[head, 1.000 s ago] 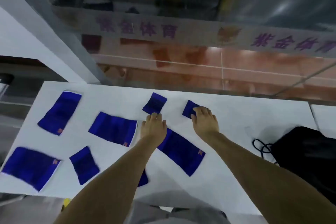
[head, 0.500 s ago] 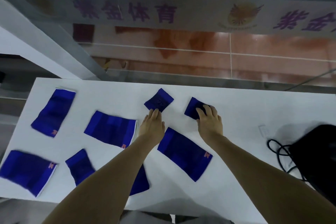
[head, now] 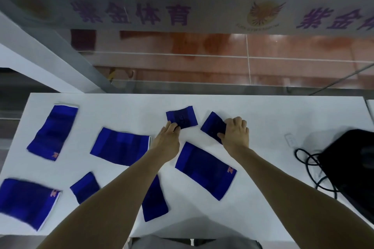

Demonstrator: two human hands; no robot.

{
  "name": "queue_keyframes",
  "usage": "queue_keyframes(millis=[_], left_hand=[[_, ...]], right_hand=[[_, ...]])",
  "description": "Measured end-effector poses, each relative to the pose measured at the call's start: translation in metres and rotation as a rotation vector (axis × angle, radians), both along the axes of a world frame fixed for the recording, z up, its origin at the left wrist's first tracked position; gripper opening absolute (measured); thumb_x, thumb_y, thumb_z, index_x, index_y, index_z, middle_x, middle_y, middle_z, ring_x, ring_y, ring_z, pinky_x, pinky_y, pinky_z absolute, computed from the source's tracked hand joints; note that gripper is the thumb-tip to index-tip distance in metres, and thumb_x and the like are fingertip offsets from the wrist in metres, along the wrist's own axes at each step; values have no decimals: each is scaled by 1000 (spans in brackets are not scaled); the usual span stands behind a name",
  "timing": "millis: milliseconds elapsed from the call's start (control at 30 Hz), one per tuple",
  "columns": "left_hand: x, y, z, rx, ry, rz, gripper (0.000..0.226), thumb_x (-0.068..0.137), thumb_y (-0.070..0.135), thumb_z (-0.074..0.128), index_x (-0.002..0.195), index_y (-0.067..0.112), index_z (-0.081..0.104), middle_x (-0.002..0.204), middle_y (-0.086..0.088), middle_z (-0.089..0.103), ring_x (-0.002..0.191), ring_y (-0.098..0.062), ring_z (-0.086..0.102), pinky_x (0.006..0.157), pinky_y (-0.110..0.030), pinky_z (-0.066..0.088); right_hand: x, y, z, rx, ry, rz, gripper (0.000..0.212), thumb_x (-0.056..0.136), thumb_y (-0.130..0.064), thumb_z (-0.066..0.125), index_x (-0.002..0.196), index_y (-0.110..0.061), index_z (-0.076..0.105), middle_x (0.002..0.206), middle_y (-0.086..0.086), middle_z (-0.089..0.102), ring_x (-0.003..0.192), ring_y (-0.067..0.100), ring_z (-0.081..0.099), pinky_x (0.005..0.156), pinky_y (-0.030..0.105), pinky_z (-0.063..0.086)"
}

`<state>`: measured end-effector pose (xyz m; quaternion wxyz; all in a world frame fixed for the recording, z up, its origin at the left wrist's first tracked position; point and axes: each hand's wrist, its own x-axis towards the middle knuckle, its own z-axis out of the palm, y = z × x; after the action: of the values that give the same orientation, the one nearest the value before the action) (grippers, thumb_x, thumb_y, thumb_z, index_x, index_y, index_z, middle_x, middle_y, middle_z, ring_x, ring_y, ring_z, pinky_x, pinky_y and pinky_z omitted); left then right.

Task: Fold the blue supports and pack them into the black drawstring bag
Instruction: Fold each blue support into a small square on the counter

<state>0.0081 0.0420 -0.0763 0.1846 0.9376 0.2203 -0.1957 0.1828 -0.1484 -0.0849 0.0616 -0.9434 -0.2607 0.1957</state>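
Overhead, white table [head: 263,107] against a lettered glass wall [head: 182,16].

Left hand [head: 168,139] is lying flat on the white table [head: 263,111], fingertips [head: 175,127] touching the near-left corner of a small folded blue support [head: 182,116]. Right hand [head: 235,132] is pinching a second small blue support [head: 212,126]: thumb under its near edge, fingers [head: 235,122] curled over its right side. Larger blue support [head: 205,169] is sitting just behind both wrists, between the forearms. Another large one [head: 120,146] is lying just left of the left wrist. More supports are lying well left of the left fingers. Black drawstring bag [head: 352,163] is lying well right of the right fingers, its cord [head: 309,167] looping on the table.
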Motion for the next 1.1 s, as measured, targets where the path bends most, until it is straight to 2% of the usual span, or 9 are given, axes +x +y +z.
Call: queue_keyframes(millis=[133, 267, 367, 467, 700, 800, 900, 1033, 1100], left_hand=[[8, -1, 8, -152, -100, 103, 45, 105, 23, 50, 148, 14, 45, 156, -1, 40, 151, -25, 28, 120, -36, 30], [18, -11, 23, -574, -276, 424, 58, 99, 33, 64, 152, 24, 42, 147, 9, 49, 135, -9, 45, 111, -30, 40], [24, -15, 30, -755, -309, 620, 53, 95, 31, 69, 144, 24, 48, 124, 12, 60, 116, -8, 58, 91, -18, 45], [22, -12, 31, -607, -344, 724, 12, 98, 26, 64, 105, 18, 59, 87, 10, 61, 83, -12, 60, 63, -14, 39], [15, 16, 22, -493, -205, 973, 37, 97, 36, 64, 67, 18, 52, 60, 3, 56, 54, -12, 50, 45, -21, 32], [19, 23, 14, -487, -180, 998, 37, 97, 32, 62, 67, 13, 56, 64, -3, 62, 55, -16, 53, 47, -26, 37], [21, 22, 9, -512, -193, 1078, 22, 97, 33, 65, 83, 16, 63, 76, -1, 66, 66, -17, 61, 52, -28, 46], [27, 20, 5, -470, -149, 1081, 28, 96, 31, 68, 73, 20, 57, 73, -1, 64, 76, -27, 67, 72, -42, 60], [28, 20, 1, -447, -130, 1083, 23, 96, 31, 68, 79, 18, 60, 75, 0, 65, 75, -25, 66, 70, -41, 59]], right_hand=[[-7, -7, 5, 291, 159, -64, 9, 105, -18, 50, 113, -22, 51, 118, 3, 59, 98, 24, 59, 84, 38, 56], [-16, 1, 20, 456, 289, -19, 12, 104, -11, 53, 106, -23, 52, 108, -4, 60, 94, 15, 61, 76, 24, 54], [-17, 17, 33, 565, 362, 34, 14, 102, -7, 56, 104, -21, 54, 100, -7, 60, 89, 8, 59, 73, 17, 49], [-19, 41, 36, 614, 441, 45, 17, 99, -7, 63, 105, -21, 56, 99, -10, 63, 88, 6, 60, 76, 16, 50], [-10, 106, 22, 575, 455, -66, 32, 88, -14, 78, 112, -20, 58, 100, -2, 66, 82, 15, 63, 74, 28, 56], [-9, 119, 10, 497, 383, -9, 31, 89, -17, 76, 114, -20, 59, 106, -1, 66, 93, 19, 65, 82, 33, 58], [-8, 126, 3, 445, 318, 31, 28, 91, -15, 74, 115, -16, 60, 110, 2, 66, 97, 20, 63, 81, 30, 56], [-6, 134, -4, 388, 246, 100, 29, 94, -14, 70, 121, -13, 59, 119, 4, 61, 103, 21, 60, 81, 28, 53], [-6, 135, -9, 331, 180, 177, 32, 94, -14, 69, 125, -13, 60, 126, 5, 58, 111, 24, 57, 89, 33, 55]])
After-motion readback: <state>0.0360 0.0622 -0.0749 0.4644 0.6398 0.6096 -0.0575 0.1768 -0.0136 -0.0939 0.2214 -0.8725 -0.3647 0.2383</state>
